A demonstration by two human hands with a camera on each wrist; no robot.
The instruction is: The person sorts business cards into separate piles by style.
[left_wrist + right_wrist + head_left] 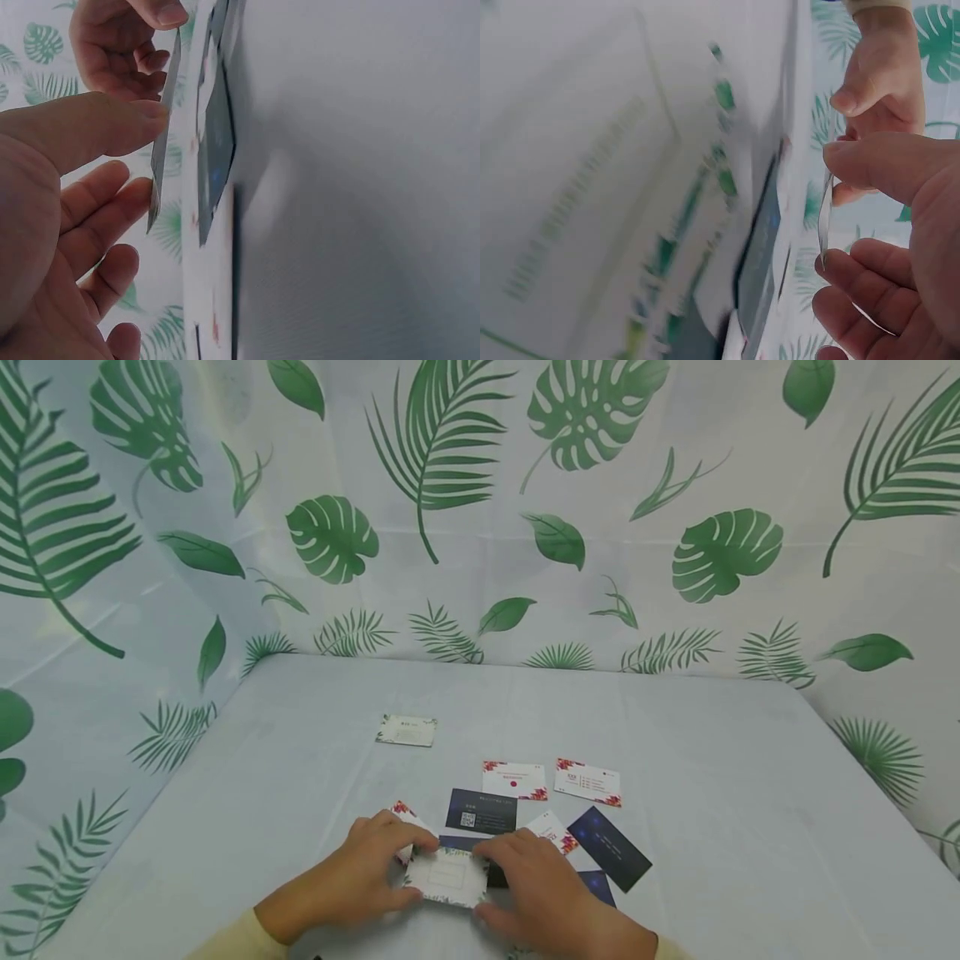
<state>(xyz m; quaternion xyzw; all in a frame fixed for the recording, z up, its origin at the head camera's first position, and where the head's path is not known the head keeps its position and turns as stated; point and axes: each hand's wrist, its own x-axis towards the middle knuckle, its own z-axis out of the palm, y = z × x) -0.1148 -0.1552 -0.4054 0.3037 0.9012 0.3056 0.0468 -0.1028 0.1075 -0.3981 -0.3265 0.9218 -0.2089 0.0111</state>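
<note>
Between both hands is a white business card with a green leaf border (446, 878), raised a little above the table. My left hand (363, 870) pinches its left end between thumb and fingers. At the opposite end, my right hand (536, 887) pinches it the same way. Edge-on in the left wrist view, the card (166, 127) looks thin and slightly bent. Just beyond and under the hands lie dark blue cards (480, 812) and white cards with red flowers (401, 812), some overlapping and partly covered by the hands.
Another leaf-bordered white card (407, 731) lies apart at the back left. Two red-flowered cards (588, 782) lie behind the dark ones, and a tilted dark blue card (609, 849) is at the right. Close to the right wrist camera is a blurred leaf-patterned card (592, 187). Leaf-printed cloth (480, 585) surrounds the table.
</note>
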